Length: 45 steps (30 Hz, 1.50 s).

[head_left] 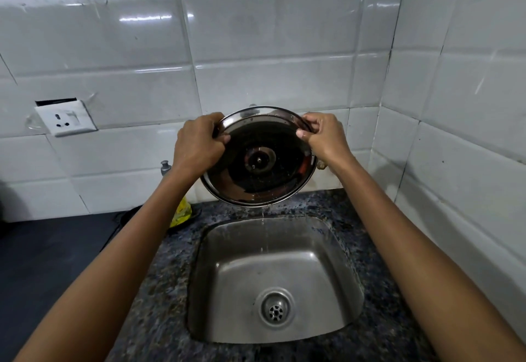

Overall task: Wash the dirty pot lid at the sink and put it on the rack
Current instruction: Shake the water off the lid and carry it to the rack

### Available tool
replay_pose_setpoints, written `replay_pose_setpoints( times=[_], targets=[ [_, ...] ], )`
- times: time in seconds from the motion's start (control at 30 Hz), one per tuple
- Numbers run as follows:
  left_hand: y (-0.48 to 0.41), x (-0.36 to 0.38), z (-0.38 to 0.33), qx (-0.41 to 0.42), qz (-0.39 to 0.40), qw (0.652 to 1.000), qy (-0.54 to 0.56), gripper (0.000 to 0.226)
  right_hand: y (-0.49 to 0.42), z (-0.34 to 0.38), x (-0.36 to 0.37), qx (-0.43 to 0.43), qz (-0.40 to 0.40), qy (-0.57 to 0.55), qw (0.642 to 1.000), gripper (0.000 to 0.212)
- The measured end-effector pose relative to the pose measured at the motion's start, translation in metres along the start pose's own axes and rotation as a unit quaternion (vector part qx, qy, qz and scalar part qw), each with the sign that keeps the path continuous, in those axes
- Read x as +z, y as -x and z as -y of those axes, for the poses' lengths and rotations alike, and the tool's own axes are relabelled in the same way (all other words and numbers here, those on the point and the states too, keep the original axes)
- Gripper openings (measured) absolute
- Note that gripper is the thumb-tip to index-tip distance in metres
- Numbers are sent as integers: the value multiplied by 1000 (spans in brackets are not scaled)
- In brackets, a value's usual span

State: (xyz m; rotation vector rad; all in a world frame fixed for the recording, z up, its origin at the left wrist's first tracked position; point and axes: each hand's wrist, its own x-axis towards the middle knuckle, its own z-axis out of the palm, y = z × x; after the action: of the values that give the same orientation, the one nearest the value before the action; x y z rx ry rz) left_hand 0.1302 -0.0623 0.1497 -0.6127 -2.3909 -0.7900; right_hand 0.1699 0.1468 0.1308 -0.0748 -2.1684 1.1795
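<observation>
A round steel pot lid (259,174) is held up on edge above the back of the sink (227,282), its dark underside with a centre screw facing me. My left hand (197,145) grips its upper left rim. On the upper right rim my right hand (324,137) pinches the edge with thumb and fingers. Water drips from the lid's lowest point into the steel basin. The drain (275,309) sits at the near middle of the basin. No rack is in view.
A speckled granite counter (159,290) surrounds the sink. A yellow soap bottle (179,213) with a grey pump top stands behind my left forearm. A dark surface (51,248) lies to the left. White tiled walls close the back and right, with a socket (67,118) at left.
</observation>
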Motion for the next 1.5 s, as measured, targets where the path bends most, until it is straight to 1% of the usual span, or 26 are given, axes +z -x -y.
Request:
replay_pose_setpoints(
  times=[0.23, 0.37, 0.63, 0.87, 1.0, 1.07, 1.13, 1.17, 1.3, 1.4, 1.47, 1.5],
  targets=[
    [-5, -5, -6, 9, -2, 1000, -3, 4, -3, 7, -7, -12, -8, 17, 1000, 14],
    [-6, -6, -8, 13, -9, 1000, 0, 10, -5, 11, -10, -15, -11, 14, 1000, 15],
    [-8, -11, -13, 23, -13, 1000, 1, 13, -9, 14, -11, -26, -17, 23, 999, 16],
    [-8, -11, -14, 29, -2, 1000, 10, 17, -10, 13, -13, -29, -27, 33, 999, 15],
    [-8, -10, -15, 39, 6, 999, -4, 17, -9, 10, -15, -26, -25, 29, 999, 15],
    [-8, -9, -16, 37, 10, 999, -6, 15, -8, 8, -16, -23, -23, 23, 999, 15],
    [-6, -8, -17, 36, 12, 999, -7, 7, -6, 6, -17, -24, -24, 24, 999, 14],
    [-5, -7, -18, 35, 15, 999, -8, 6, -6, 5, -17, -24, -24, 25, 999, 14],
    [2, -3, -21, 38, 50, 998, 14, 11, -6, -3, -19, -13, -16, 18, 1000, 16],
    [11, 7, -23, 8, 69, 996, 57, 10, -3, -13, -16, -7, -6, 17, 1000, 24],
    [23, 21, -22, -33, 58, 996, 66, 14, 6, -22, -9, -14, -4, 53, 999, 40],
    [33, 31, -19, -61, 53, 995, 65, 12, 14, -26, -3, -24, 2, 75, 997, 48]
  ],
)
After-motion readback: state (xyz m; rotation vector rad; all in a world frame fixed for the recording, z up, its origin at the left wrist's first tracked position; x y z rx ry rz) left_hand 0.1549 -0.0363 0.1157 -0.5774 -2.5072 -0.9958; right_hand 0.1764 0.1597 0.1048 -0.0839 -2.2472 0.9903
